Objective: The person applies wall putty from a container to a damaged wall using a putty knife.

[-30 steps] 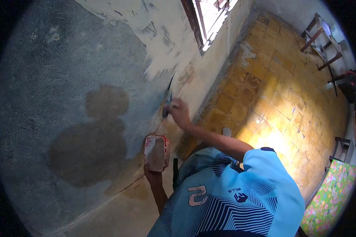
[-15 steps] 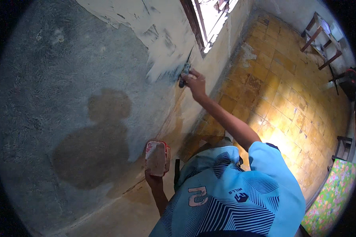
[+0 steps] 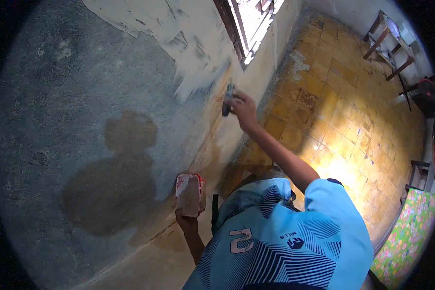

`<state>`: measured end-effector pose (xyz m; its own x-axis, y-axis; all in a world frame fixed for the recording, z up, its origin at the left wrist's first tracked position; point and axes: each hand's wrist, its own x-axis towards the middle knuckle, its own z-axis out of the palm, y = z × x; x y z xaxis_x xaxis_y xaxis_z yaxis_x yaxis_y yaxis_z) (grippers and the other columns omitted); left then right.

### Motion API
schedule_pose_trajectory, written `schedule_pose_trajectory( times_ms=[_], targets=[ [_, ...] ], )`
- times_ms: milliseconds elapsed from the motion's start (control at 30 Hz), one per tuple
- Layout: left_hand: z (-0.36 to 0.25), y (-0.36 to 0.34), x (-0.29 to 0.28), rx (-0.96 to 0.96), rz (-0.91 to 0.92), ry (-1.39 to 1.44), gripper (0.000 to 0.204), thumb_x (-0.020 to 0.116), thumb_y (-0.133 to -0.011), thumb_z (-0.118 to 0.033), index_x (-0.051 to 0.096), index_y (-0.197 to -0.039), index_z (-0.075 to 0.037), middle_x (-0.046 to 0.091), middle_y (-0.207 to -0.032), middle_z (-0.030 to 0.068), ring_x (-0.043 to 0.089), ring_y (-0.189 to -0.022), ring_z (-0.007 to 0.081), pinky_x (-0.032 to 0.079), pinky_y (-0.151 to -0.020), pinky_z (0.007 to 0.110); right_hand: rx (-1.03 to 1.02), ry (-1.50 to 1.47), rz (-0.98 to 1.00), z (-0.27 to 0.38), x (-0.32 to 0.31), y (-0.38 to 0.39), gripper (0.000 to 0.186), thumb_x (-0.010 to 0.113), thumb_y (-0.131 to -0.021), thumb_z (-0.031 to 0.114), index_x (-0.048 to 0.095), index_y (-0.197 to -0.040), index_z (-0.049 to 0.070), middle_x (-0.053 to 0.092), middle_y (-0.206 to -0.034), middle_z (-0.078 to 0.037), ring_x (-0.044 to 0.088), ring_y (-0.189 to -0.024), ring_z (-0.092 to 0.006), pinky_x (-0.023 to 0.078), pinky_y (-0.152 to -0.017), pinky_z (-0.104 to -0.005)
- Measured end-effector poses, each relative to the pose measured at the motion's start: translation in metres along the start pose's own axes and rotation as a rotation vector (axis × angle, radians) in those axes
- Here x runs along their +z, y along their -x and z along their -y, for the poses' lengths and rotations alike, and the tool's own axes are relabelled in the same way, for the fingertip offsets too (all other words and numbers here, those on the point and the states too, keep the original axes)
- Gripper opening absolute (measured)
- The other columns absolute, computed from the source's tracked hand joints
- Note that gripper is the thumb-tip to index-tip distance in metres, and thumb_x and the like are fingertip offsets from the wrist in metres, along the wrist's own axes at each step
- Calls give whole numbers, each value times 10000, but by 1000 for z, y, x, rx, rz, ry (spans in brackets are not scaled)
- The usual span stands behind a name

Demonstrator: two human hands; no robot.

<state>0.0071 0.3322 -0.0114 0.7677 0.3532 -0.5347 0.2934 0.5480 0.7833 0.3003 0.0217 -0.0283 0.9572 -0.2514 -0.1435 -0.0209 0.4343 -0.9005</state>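
Note:
My right hand [image 3: 244, 108] is closed round the dark handle of a putty knife [image 3: 228, 99], held near the wall just below the window corner. The knife's blade is blurred, and I cannot tell whether it touches the wall. Pale filler [image 3: 198, 53] lies in uneven strokes over the grey wall [image 3: 82, 87], thinning out to the left of the knife. Lower down, my left hand [image 3: 186, 221] grips a red-rimmed rectangular tub [image 3: 190, 195] from its near end. Whitish residue coats the tub's inside.
A barred window [image 3: 251, 24] opens in the wall above my right hand. Yellow tiled floor [image 3: 324, 116] stretches to the right. A wooden table [image 3: 389, 43] stands at the far right, and a flowered green cloth [image 3: 406, 237] lies at the near right.
My right hand has drawn the putty knife slightly down and right, off the filler's edge. The left hand and tub have hardly moved. The view has shifted a little.

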Motion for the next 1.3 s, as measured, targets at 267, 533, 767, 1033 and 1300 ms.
schedule_pose_trajectory(
  times_ms=[267,533,767,1033,1300],
  targets=[
    [7,-9,3,-24,33,-2,661,534,-836,-380,377,-1398,-69,459,-1364,133,479,-1240,320,484,-924,508,93,61,96,-77,42,61,135,691,-807,113,671,-872,-3,655,-762,-50,598,-663,-105,491,-602,-255],
    [15,-3,-11,-51,37,15,654,530,-843,-377,377,-1399,-67,458,-1366,132,471,-1250,317,474,-941,507,227,-27,188,-6,10,106,236,706,-796,86,634,-993,-22,655,-899,-65,621,-825,-134,528,-718,-286],
    [18,1,-28,-45,30,33,649,526,-849,-375,377,-1399,-66,458,-1368,131,465,-1258,315,466,-954,506,121,-120,-36,-3,9,-28,121,660,-833,96,645,-896,-7,642,-835,-73,633,-779,-165,544,-670,-312],
    [21,5,-40,-55,43,50,641,520,-856,-367,376,-1401,-62,456,-1371,133,459,-1263,314,454,-968,506,308,30,227,-44,49,176,265,660,-807,65,627,-1039,-60,657,-841,-69,627,-761,-139,530,-671,-289],
    [20,-4,-44,-54,103,74,633,515,-864,-359,374,-1403,-59,453,-1374,135,453,-1269,313,442,-982,507,55,-187,-34,21,43,39,247,704,-804,142,647,-980,-22,644,-745,-61,607,-662,-116,484,-573,-256]
  ],
)
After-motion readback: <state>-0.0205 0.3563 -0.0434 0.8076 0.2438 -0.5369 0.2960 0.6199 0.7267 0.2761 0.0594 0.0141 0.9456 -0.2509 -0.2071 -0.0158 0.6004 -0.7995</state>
